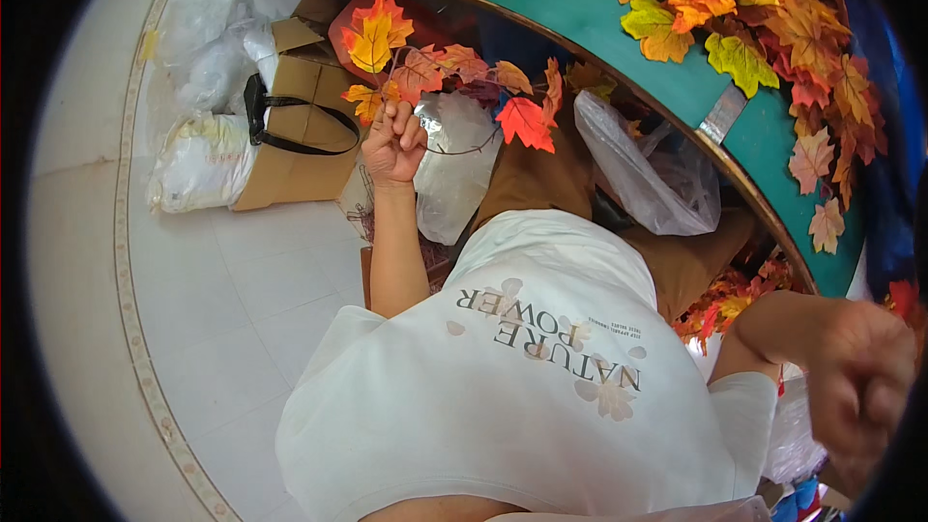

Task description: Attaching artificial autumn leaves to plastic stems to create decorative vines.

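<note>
Your left hand [393,143] pinches the leaf sprig [420,75] near the bench [585,10]; its loose end could snag the plastic bag [449,188]. Your right hand [863,387] is blurred; I can't tell its grip.

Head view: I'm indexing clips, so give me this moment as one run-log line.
left hand: pinching leaf sprig | right hand: curled, blurred, contents unclear | autumn-coloured leaves: on green table

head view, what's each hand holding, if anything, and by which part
Left hand: the leaf sprig, pinched in the fingers near a yellow-orange leaf at its left end. Right hand: too blurred to tell.
</note>
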Demonstrator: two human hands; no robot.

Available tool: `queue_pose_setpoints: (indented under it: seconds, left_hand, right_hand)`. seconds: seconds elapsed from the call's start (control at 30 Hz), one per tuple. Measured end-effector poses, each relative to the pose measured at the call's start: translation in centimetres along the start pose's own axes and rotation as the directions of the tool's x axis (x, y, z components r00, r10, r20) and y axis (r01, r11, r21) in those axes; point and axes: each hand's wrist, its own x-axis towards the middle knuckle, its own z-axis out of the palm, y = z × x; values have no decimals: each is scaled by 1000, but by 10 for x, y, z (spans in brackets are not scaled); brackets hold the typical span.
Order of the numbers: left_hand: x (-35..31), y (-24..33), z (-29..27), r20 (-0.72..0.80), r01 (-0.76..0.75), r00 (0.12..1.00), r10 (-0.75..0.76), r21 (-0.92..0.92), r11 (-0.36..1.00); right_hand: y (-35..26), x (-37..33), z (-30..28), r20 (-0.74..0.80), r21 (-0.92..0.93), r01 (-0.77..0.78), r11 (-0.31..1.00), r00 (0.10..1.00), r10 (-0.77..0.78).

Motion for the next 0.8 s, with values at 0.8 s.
queue_pose_setpoints:
  seconds: [0.8]
  left_hand:
    - [-30, 105, -31, -263, -350, 888, 376, 142, 926]
  right_hand:
    - [-73, -289, 164, 809, -529, -336, 779, 76, 583]
